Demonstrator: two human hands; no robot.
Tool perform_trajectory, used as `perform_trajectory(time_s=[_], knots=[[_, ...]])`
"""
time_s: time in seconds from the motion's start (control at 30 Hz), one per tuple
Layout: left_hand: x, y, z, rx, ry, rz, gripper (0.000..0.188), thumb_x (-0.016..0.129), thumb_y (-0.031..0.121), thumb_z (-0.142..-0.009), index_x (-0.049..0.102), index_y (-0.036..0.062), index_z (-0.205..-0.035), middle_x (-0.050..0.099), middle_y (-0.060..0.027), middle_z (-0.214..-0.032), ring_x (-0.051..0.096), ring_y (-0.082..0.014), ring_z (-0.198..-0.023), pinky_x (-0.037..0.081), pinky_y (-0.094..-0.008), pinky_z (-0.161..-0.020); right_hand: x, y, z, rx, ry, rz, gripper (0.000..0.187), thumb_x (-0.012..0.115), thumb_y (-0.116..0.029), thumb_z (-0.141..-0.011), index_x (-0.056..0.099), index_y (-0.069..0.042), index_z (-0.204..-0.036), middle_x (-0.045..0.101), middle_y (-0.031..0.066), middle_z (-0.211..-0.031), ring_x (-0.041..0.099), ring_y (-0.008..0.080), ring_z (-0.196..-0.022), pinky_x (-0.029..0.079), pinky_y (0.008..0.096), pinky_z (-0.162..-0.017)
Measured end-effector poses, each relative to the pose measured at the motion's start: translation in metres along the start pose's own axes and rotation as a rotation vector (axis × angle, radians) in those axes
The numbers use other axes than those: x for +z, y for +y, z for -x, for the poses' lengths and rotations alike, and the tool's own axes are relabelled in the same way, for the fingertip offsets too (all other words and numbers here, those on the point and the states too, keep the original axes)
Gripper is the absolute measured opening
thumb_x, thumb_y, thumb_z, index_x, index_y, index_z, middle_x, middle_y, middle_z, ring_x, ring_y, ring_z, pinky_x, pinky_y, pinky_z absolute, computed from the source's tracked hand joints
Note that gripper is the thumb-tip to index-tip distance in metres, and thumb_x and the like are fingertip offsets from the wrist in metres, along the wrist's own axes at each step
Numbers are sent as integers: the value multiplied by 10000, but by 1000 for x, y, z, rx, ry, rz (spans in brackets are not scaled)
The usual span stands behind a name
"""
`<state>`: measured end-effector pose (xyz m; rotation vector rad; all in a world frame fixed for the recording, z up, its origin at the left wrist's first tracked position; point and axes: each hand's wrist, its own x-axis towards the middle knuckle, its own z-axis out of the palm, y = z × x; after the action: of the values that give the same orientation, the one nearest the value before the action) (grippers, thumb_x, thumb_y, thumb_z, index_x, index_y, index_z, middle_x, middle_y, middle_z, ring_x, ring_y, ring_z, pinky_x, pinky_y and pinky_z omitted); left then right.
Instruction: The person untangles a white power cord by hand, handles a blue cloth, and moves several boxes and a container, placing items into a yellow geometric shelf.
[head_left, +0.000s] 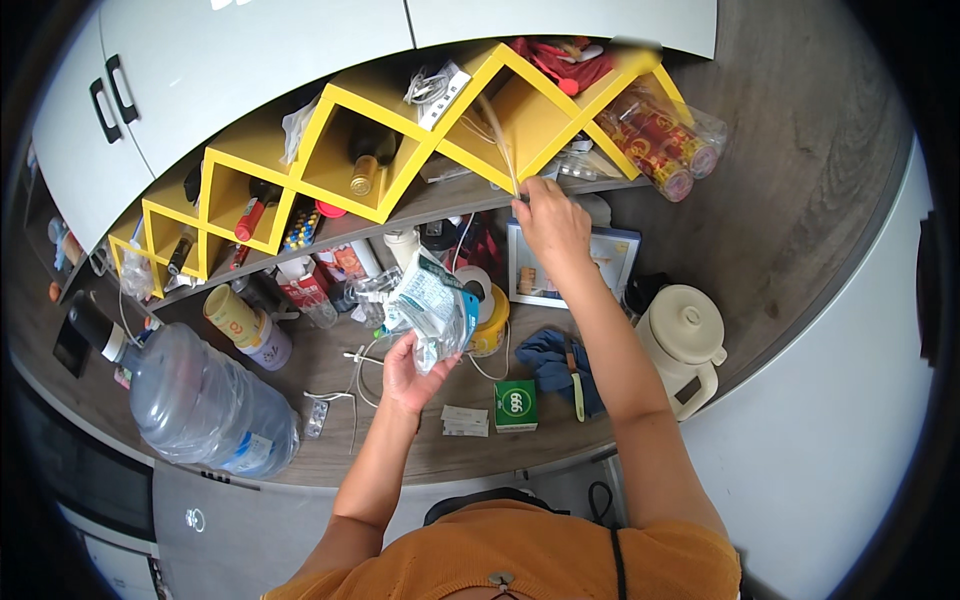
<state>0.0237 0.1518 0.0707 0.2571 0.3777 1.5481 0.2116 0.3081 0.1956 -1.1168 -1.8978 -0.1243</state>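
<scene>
A: Largest first?

B: Bench (pixel 760 200), grey wood grain, cluttered. On it a yellow zigzag rack (pixel 400 120) with a dark bottle (pixel 366 165) lying in one cell and red cloth in the top right cell. Then a clear water jug (pixel 205 405) on its side at the left, and a cream kettle (pixel 685 345) at the right.

A: Mid-size items?

B: Blue cloth (pixel 555 365) near the bench front, a framed picture (pixel 575 265) behind the right forearm, and a tape roll (pixel 485 305) just beside the left hand's load.

A: The hands?

B: Left hand (pixel 410 375), palm up, grip closed on a crumpled plastic packet (pixel 432 310), held above the bench in front of the rack. Right hand (pixel 550 225), raised to the rack's lower edge, fingers pinched on a thin clear strip (pixel 500 140) that runs up across the yellow cell.

A: Small items?

B: Green box (pixel 516 405), white card (pixel 466 420) beside it, blister pack (pixel 317 415) near the jug.

A: Step in hand?

B: By my reading, the strip is being drawn out of the rack while the packet waits in the other hand. The next move seems to call for a steady pull clear of the yellow edge, with the pinch kept firm.
</scene>
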Motion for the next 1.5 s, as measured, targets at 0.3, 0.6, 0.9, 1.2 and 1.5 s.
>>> perform_trajectory(time_s=[0.3, 0.6, 0.9, 1.2, 1.5], knots=[[10, -8, -2, -51, -22, -14, 399, 583, 197, -773, 555, 65, -1149, 593, -95, -1151, 537, -273, -1069, 409, -426, -919, 12, 0, -17, 27, -6, -183, 131, 655, -187, -781, 567, -96, -813, 632, 73, -840, 616, 323, -751, 471, 423, -618], [8, -8, 0, -34, -16, 79, 464, 569, 216, -753, 540, 56, -1186, 546, -142, -1233, 496, -326, -1144, 370, -495, -1000, 1, -5, -15, -70, 68, -82, 150, 644, -116, -778, 569, -111, -908, 628, 79, -904, 617, 336, -761, 476, 440, -637], [14, -4, 15, -30, -75, 99, 479, 544, 285, -775, 537, 51, -1194, 553, -144, -1221, 523, -337, -1097, 420, -454, -886, -55, -24, 45, -331, 441, -287, 198, 695, -117, -757, 607, -102, -934, 625, 42, -815, 610, 253, -616, 479, 337, -540], [37, -32, 21, -212, -202, 145, 532, 441, 344, -865, 452, 38, -1300, 452, -188, -1332, 416, -345, -1245, 293, -509, -1061, -92, -44, 143, -555, 335, -265, 321, 755, -119, -671, 595, -126, -950, 606, 4, -771, 573, 167, -580, 434, 275, -495], [66, -32, 38, -252, -299, 255, 558, 451, 395, -859, 455, 52, -1299, 346, -191, -1412, 289, -334, -1330, 203, -520, -1097, -108, -56, 189, -635, 179, -541, 304, 740, -67, -632, 588, -113, -891, 623, 20, -790, 577, 168, -542, 440, 271, -471]])
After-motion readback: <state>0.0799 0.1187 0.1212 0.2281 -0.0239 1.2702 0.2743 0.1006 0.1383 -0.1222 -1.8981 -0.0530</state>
